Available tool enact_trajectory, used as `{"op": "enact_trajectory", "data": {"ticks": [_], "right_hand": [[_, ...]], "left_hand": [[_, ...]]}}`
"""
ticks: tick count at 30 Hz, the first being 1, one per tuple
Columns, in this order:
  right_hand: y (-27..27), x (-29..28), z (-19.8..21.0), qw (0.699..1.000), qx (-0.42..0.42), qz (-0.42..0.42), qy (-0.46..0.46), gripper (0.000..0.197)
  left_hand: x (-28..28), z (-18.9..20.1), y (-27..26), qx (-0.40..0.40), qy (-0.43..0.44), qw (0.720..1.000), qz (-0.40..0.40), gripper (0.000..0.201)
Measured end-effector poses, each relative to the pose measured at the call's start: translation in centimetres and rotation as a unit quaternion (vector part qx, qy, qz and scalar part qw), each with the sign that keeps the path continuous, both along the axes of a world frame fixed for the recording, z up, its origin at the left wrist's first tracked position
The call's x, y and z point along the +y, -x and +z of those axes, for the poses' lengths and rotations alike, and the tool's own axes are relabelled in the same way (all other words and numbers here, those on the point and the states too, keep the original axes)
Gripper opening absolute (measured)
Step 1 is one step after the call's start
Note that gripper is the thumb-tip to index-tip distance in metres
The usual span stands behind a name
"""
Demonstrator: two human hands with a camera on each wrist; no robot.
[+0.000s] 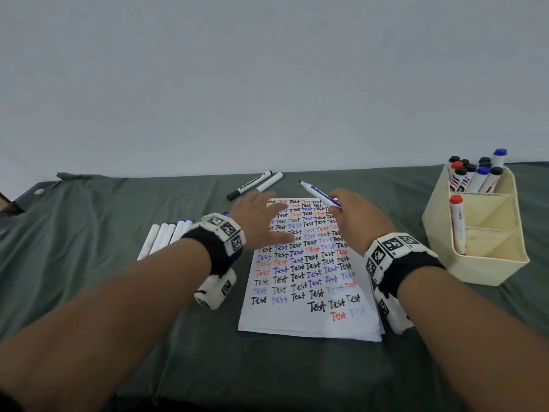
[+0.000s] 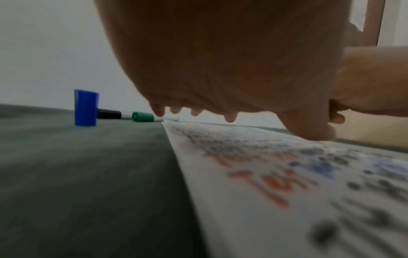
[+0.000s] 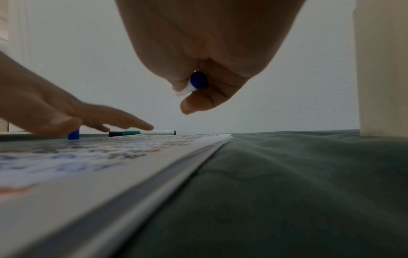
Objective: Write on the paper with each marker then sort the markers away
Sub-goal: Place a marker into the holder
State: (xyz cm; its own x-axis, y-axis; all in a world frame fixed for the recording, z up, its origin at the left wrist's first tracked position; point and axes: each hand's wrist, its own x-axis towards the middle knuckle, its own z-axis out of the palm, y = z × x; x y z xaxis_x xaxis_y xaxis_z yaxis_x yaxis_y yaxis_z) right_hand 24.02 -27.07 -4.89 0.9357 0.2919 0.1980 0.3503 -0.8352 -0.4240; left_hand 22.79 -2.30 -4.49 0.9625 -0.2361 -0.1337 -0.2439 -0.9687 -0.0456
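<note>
Blue uncapped marker [image 1: 319, 193] pinched in right hand [image 1: 361, 221]; left hand [image 1: 261, 223] flat, holding nothing.

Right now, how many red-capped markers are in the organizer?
2: one red marker crowded among others in the back compartment, a second red marker alone in a nearer compartment. More may be hidden behind the crowd.

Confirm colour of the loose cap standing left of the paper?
Blue. The cap shows best in the left wrist view.

We see soft, even, dimmish light with faint shadows. Head view bows at its edges. Both wrist views blur the near white written-on paper sheet [image 2: 287, 183]; palms sit dark.
</note>
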Motion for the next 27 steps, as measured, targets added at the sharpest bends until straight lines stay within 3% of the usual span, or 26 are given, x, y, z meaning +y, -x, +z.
{"op": "enact_trajectory", "data": {"ticks": [2,5,9,12,14,15,17,21,23,25,27], "right_hand": [[-0.1,-0.2,-0.1,1.0,-0.012,0.009,-0.007,0.032],[0.0,-0.5,-0.2,0.999,-0.04,0.011,-0.005,0.04],[0.0,-0.4,-0.3,0.999,-0.039,0.013,-0.031,0.041],[-0.3,-0.9,0.6,0.997,-0.03,0.013,-0.07,0.053],[-1.0,-1.7,1.5,0.987,-0.044,-0.02,-0.156,0.039],[-1.3,-2.1,2.0,0.972,-0.033,-0.04,-0.231,0.029],[-1.9,-2.3,2.6,0.908,0.003,-0.088,-0.409,0.012],[-3.3,-1.3,1.8,0.759,0.093,-0.18,-0.619,0.038],[-4.1,-0.8,0.8,0.702,0.123,-0.211,-0.669,0.037],[-4.7,-0.5,-0.1,0.674,0.138,-0.219,-0.692,0.024],[-5.2,-0.6,-0.9,0.675,0.137,-0.207,-0.695,0.026]], "left_hand": [[-1.5,-1.6,0.2,0.061,0.003,0.998,0.01,0.113],[-2.2,-3.5,0.2,0.112,0.004,0.993,0.039,0.115],[-2.1,-4.5,0.0,0.112,0.021,0.992,0.056,0.101],[-2.2,-4.8,0.1,0.107,0.033,0.992,0.057,0.105],[-2.2,-4.8,0.1,0.109,0.036,0.992,0.056,0.105],[-2.2,-4.8,0.0,0.112,0.039,0.991,0.055,0.106],[-2.2,-4.7,0.0,0.12,0.041,0.99,0.055,0.112],[-2.3,-4.5,0.0,0.127,0.037,0.99,0.056,0.118],[-2.4,-4.4,0.1,0.126,0.037,0.99,0.056,0.119],[-2.4,-4.4,0.2,0.124,0.038,0.99,0.057,0.119],[-2.4,-4.4,0.2,0.125,0.04,0.99,0.058,0.118]]}}
